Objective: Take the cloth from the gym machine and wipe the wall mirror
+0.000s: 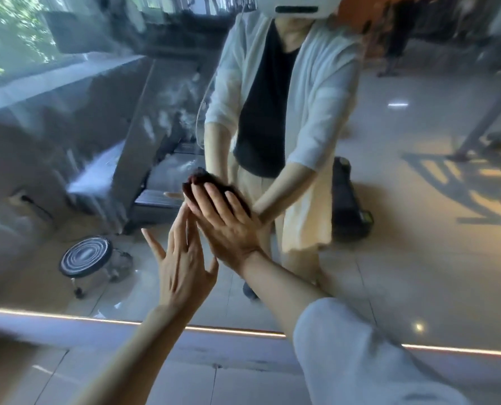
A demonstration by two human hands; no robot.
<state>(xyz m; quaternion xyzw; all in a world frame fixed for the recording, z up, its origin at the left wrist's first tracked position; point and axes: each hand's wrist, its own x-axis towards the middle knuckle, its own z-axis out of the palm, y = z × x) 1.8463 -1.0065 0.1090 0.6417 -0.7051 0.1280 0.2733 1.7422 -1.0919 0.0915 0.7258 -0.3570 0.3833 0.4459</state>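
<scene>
The wall mirror (404,200) fills most of the view and shows a person's reflection. My right hand (229,223) lies flat against the glass with straight fingers, pressing a dark reddish-brown cloth (198,176) onto it. Only the cloth's upper edge shows past my fingertips. My left hand (182,264) is raised just left of and below the right hand, fingers straight and spread, its fingertips close to the right palm; it holds nothing.
A lit strip (97,318) runs along the mirror's bottom edge above the tiled floor (214,381). Reflected in the glass are a treadmill (167,171), a small round wheeled stool (85,258) and a black bag (348,206) on the floor.
</scene>
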